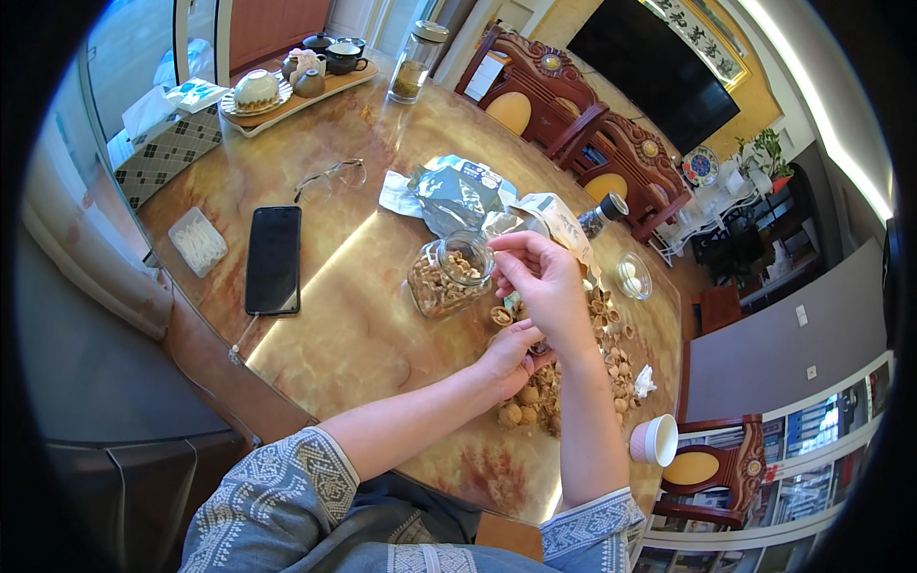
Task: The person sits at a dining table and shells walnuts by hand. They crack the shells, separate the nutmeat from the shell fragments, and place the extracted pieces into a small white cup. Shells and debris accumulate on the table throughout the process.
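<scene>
A square glass jar [448, 279] part-filled with walnut kernels stands open on the marbled table [344, 322]. Beside its mouth, on the right, is my right hand [537, 276], thumb and forefinger close together; whether a small piece sits between them is not clear. Lower down, my left hand [510, 362] curls around a small dark thing [539, 348], partly covered by my right forearm and too hidden to name surely. Whole walnuts [517, 414] and broken walnut shells [605, 308] lie heaped under and around both hands.
Behind the jar are crumpled foil bags [458, 193] and a dark-filled jar [603, 215]. A glass bowl [633, 276], crumpled tissue [645, 382] and pink-and-white cup [654, 440] stand right. Leftward lie a corded phone [273, 260], cotton-swab box [198, 242], glasses [331, 179]; farther off, a glass tumbler [417, 64].
</scene>
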`<state>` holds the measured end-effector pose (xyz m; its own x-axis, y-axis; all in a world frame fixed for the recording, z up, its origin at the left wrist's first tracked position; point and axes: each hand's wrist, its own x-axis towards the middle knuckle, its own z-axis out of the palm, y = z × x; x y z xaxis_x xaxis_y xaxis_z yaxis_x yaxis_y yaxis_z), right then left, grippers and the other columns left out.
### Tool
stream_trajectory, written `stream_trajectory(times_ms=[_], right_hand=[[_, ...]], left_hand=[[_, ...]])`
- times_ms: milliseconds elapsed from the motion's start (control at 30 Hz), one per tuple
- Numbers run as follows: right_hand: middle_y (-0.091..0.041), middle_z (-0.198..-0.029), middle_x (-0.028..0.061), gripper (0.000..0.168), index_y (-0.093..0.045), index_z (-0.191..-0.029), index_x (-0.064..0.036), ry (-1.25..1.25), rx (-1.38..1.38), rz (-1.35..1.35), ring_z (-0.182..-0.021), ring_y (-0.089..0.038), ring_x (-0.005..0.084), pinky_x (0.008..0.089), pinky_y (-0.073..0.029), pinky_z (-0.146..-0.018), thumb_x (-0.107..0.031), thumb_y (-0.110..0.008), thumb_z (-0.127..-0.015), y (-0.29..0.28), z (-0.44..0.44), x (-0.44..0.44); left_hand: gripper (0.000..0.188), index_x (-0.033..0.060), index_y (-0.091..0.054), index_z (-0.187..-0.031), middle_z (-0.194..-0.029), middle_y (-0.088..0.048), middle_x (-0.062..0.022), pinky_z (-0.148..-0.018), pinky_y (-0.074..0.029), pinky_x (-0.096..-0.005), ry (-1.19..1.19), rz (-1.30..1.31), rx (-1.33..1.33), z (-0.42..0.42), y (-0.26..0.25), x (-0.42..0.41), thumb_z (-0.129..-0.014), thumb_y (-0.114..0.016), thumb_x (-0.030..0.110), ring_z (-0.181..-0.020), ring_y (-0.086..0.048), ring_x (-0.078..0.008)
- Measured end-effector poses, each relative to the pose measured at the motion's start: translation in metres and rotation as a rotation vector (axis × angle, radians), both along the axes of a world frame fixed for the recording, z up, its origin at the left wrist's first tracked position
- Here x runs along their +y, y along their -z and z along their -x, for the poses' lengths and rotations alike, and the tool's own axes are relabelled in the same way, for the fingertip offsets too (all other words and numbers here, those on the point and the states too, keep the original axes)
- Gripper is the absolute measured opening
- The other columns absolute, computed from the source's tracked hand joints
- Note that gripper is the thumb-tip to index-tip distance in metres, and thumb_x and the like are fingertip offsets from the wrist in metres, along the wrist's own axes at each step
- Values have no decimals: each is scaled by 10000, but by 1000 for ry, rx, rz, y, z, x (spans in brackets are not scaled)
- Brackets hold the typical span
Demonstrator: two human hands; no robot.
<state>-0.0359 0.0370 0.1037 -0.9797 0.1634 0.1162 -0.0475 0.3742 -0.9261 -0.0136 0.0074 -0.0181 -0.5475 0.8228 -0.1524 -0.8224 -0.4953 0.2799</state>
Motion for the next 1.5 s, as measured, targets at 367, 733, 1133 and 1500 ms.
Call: stream_trajectory(times_ms=[367, 733, 1133, 1500], right_hand=[[-675, -856, 38, 133, -673, -1075, -5, 106, 23, 230, -750, -620, 72, 200, -505, -677, -48, -646, -952, -2, -52, 30], [-687, -823, 26, 97, -706, -994, 9, 317, 90, -171, -728, -624, 78, 220, -509, -666, 21, -640, -923, 0, -110, 37], [-643, -947, 57, 104, -703, -978, 1, 413, 308, -533, -718, -608, 112, 250, -501, -615, 45, -659, -895, 49, -135, 29], [-627, -881, 70, 123, -670, -930, -44, 574, 335, -907, -710, -644, 230, 336, -517, -629, -27, -735, -827, 61, -125, 47]], left_hand=[[191, 65, -604, -1183, -1142, -600, -5, -978, -548, -365, -21, -54, 13, -3, -9, -4, -1010, -559, 134, -1077, -597, -142], [280, 63, -634, -1180, -1128, -622, -49, -965, -536, -351, 54, -162, 62, -9, 5, -3, -1050, -500, 272, -1053, -612, -156], [296, 57, -617, -1229, -1230, -623, -79, -1022, -483, -355, 98, -199, 8, -9, 9, 0, -1023, -550, 259, -1152, -583, -177], [276, 57, -638, -1227, -1202, -651, -41, -1013, -484, -324, 101, -121, 67, -9, -1, -3, -994, -618, 202, -1132, -588, -127]])
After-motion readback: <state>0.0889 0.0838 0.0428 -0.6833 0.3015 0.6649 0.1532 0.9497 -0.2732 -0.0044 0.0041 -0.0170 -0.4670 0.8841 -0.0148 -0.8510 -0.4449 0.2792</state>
